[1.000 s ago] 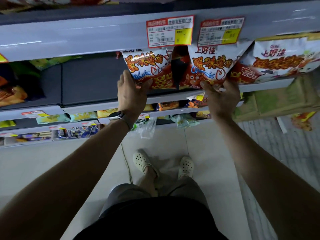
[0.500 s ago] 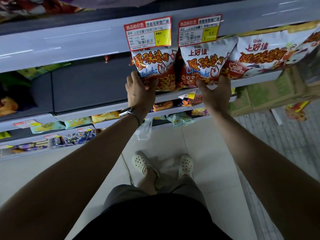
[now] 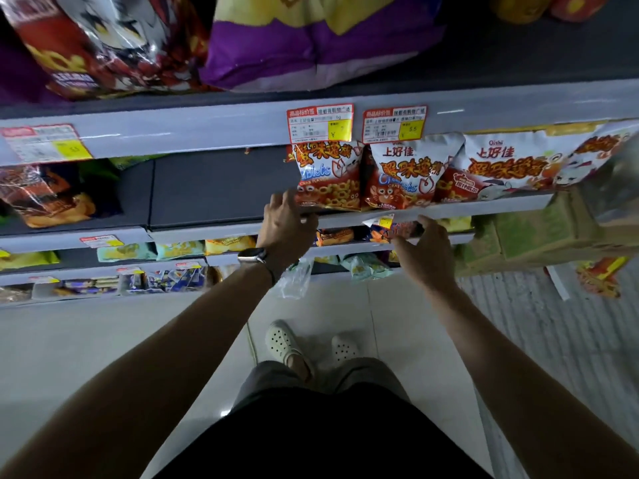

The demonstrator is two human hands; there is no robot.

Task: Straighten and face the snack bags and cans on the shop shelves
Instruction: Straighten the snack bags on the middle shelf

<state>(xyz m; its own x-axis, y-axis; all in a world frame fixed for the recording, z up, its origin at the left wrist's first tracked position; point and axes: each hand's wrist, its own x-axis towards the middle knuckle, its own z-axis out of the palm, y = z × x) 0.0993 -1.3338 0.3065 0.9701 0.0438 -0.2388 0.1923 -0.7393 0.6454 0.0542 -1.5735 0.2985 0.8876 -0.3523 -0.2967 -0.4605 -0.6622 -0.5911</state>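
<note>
Two red-and-white crab snack bags stand side by side at the shelf's front edge, the left bag (image 3: 326,176) and the right bag (image 3: 403,174). A larger bag of the same brand (image 3: 508,164) leans to their right. My left hand (image 3: 285,223) is just below the left bag's lower left corner, fingertips touching or nearly touching it, fingers loosely curled and holding nothing. My right hand (image 3: 423,247) hangs below the shelf lip (image 3: 484,209), fingers spread, apart from the bags.
The shelf left of the bags is bare dark board (image 3: 214,188). Big bags sit on the shelf above (image 3: 304,39). Price tags (image 3: 320,124) hang on that shelf's edge. Lower shelves hold small packets (image 3: 179,248). Cardboard boxes (image 3: 539,236) stand at the right.
Both hands have let go of the two crab snack bags and dropped below the shelf edge. The view has tilted up, showing the shelf above.
</note>
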